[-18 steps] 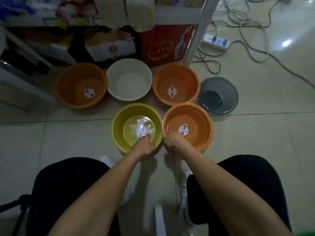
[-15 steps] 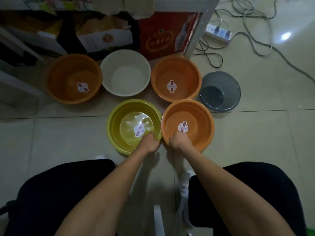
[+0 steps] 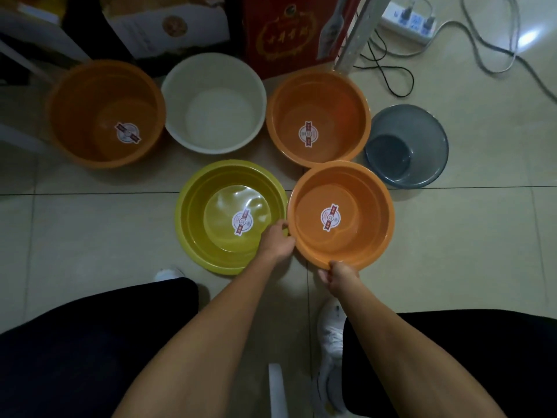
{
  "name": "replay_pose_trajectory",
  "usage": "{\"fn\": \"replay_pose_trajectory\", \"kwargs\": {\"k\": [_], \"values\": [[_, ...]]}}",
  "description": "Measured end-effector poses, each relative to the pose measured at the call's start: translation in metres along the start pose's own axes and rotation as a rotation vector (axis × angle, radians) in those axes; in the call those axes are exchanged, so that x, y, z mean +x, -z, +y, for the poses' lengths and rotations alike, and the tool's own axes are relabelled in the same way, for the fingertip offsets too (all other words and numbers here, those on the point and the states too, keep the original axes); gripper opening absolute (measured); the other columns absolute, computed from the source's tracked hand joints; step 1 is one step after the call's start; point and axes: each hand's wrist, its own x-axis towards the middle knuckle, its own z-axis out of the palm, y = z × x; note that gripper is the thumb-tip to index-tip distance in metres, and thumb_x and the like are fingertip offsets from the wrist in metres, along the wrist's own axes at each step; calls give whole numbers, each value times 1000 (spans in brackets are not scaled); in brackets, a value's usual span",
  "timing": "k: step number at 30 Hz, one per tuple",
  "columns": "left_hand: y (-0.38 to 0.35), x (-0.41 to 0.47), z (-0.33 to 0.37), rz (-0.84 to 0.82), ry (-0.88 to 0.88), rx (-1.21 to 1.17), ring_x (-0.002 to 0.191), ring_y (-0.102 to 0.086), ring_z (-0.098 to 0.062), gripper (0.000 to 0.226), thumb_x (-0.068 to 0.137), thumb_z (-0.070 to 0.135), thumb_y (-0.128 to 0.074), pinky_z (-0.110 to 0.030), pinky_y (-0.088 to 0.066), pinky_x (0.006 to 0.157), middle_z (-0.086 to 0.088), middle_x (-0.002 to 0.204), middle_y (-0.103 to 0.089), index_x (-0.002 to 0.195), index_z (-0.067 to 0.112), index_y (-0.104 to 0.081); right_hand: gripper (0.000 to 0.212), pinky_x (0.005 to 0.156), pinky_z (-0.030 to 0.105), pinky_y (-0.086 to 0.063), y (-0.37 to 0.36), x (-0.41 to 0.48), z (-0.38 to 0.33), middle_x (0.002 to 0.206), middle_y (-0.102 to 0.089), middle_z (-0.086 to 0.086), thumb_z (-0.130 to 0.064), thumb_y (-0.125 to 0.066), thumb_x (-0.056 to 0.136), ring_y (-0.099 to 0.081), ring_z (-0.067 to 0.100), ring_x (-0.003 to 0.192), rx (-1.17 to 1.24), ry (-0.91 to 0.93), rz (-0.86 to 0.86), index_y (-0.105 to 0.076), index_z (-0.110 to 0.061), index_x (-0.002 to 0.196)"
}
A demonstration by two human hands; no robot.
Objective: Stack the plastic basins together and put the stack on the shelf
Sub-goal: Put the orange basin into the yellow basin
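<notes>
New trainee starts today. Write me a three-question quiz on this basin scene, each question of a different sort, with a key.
1. True or false: the left hand grips the rim of the grey basin.
2. Multiple choice: which basin does the right hand hold by its near rim? A) the white basin B) the near orange basin C) the far-left orange basin
3. Fill in: the basin directly left of the near orange basin is coloured ____.

Key
1. False: it is at the right rim of the yellow basin.
2. B
3. yellow
</notes>
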Motion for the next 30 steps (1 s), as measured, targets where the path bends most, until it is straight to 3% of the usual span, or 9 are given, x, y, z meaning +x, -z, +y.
{"fn": "replay_pose_trajectory", "kwargs": {"k": [2,5,7,10,14,19,23,26,30], "values": [[2,-7,1,-23,-11,-7,129,-58,-27,52,94,18,-63,-28,-42,97,-7,144,-61,145,15,-53,45,41,36,-60,3,-5,0,122,-65,23,1,-68,91,-68,34,83,33,51,78,-55,-5,134],[5,-16,3,-36,-14,-78,129,-59,-26,58,92,18,-66,-27,-43,99,-7,143,-61,148,14,-49,30,33,21,-49,7,-25,-6,101,-67,22,0,-68,89,-59,23,56,52,141,84,-61,0,118],[7,-23,8,-41,-27,-175,130,-60,-26,61,90,15,-68,-36,-47,109,-8,140,-64,148,11,-47,13,32,18,-44,13,-47,-8,93,-65,21,-1,-66,90,-56,20,52,63,182,47,-60,-3,101],[18,-36,24,-43,-90,-358,126,-61,-25,59,90,6,-70,-43,-49,110,-11,136,-65,146,8,-50,13,36,20,-48,25,-71,-8,93,-65,20,-2,-67,88,-58,20,55,85,248,55,-56,-8,85],[50,-58,43,-36,-115,-578,110,-68,-28,59,93,0,-67,-32,-57,80,-15,140,-63,148,8,-48,18,42,25,-48,39,-104,-9,81,-64,17,-3,-69,82,-55,23,50,15,382,84,-57,-10,71],[104,-87,37,157,-183,-655,95,-67,-18,57,90,-5,-66,-21,-56,59,-9,131,-65,143,6,-50,5,61,31,-54,28,-147,-9,81,-67,11,-10,-68,81,-67,28,68,-173,550,-26,-66,-7,85],[141,-91,-3,380,-100,-657,105,-71,-26,47,81,3,-69,-44,-60,92,-8,122,-72,126,16,-64,25,63,35,-61,0,-153,1,90,-74,14,-17,-66,78,-68,28,70,-378,624,-140,-73,-5,98],[161,-89,-41,540,113,-650,98,-72,-32,31,73,17,-68,-44,-60,91,-10,107,-74,103,21,-64,27,78,46,-64,-20,-151,17,89,-74,14,-24,-67,72,-71,31,76,-509,652,-195,-73,-7,92],[158,-91,-58,676,290,-549,115,-66,-40,39,93,7,-55,-43,-55,95,-19,130,-66,132,5,-54,50,84,51,-63,-43,-109,39,94,-77,12,-40,-67,56,-74,37,92,-679,676,-221,-76,-14,98]]}}
